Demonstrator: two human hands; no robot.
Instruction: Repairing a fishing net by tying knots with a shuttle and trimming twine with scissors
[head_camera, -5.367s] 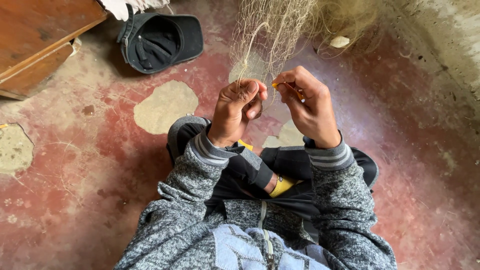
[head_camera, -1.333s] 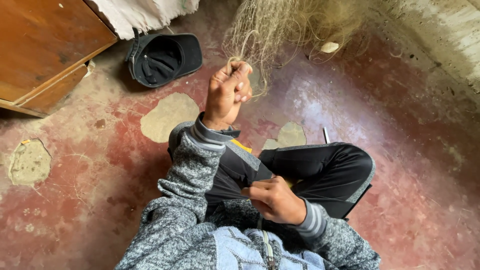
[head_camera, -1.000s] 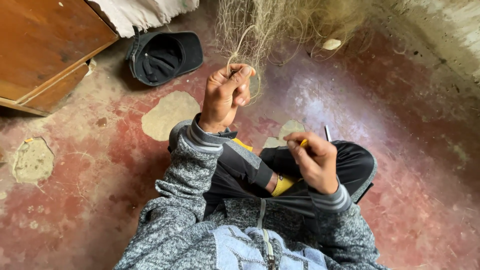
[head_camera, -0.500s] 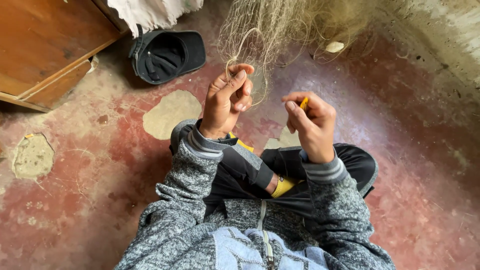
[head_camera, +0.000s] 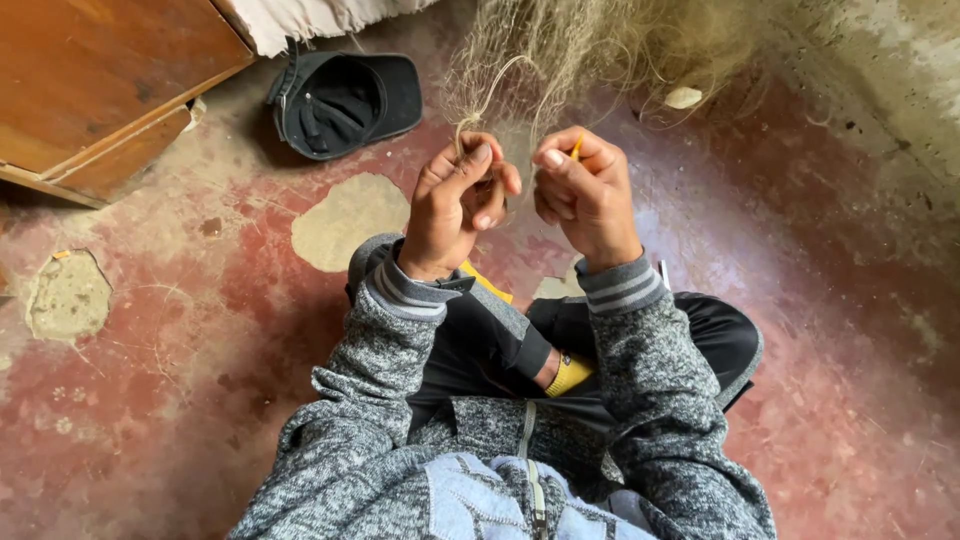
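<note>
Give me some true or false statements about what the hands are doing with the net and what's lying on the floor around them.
1. The left hand pinches strands of the net. True.
2. The right hand rests on the knee. False: it is raised beside the left hand, holding a small yellow tool.
3. A dark cap lies on the floor. True.
4. The cap sits on the wooden furniture. False: it lies on the floor beside it.
5. The person is standing. False: the legs are crossed on the floor.
</note>
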